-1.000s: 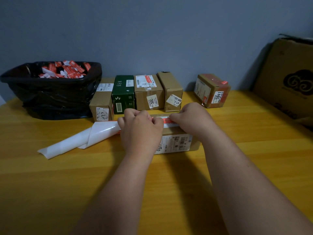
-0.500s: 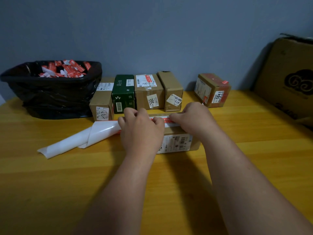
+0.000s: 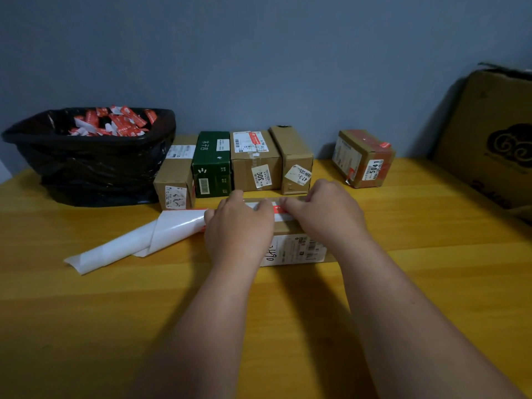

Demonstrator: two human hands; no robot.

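A small cardboard box [image 3: 293, 249] with a printed shipping label on its front lies on the yellow wooden table [image 3: 86, 312], right in front of me. Across its top runs a red and white sticker [image 3: 277, 211]. My left hand [image 3: 239, 226] rests on the box's left end, fingers curled round the end of a long white backing strip [image 3: 138, 243] that trails off to the left. My right hand [image 3: 325, 211] sits on the box's right end and pinches the sticker at its right part. Both hands hide most of the box top.
Behind the box, a row of parcels [image 3: 256, 162] includes one green box [image 3: 211, 165]. A separate parcel marked 5041 [image 3: 364, 159] stands at the right. A black-lined bin [image 3: 92, 165] of red and white scraps is at the back left. A large carton [image 3: 489, 139] leans at the far right.
Almost nothing differs. My left fingers have shifted a little on the sticker; the box, the white strip and my right hand stay where they were.
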